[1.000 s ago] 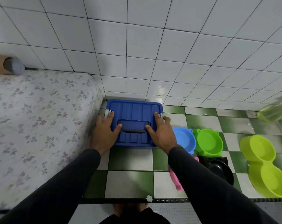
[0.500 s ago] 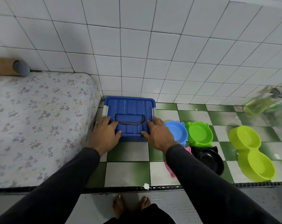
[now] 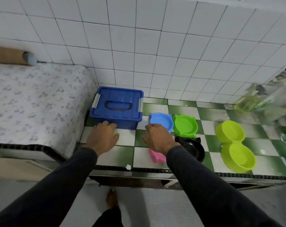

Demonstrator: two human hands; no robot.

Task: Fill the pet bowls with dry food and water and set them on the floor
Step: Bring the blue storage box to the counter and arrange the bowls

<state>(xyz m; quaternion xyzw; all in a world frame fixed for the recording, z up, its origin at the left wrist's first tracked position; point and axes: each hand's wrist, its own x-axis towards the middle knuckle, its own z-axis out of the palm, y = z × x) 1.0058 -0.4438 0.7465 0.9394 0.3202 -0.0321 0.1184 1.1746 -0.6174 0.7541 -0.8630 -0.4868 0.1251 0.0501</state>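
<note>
left hand fingers relaxed, empty | right hand same | blue box lidded

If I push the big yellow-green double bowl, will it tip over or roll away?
Probably not. The double bowl lies low and wide on the tiled counter, so it should slide, not tip. It looks like empty plastic, so likely light and stiff.

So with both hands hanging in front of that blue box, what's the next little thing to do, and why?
Probably flip open the grey side latches on the blue box. Its lid is closed and clipped, neither the left hand nor the right hand holds anything, and the blue bowl and green bowl look empty.
</note>
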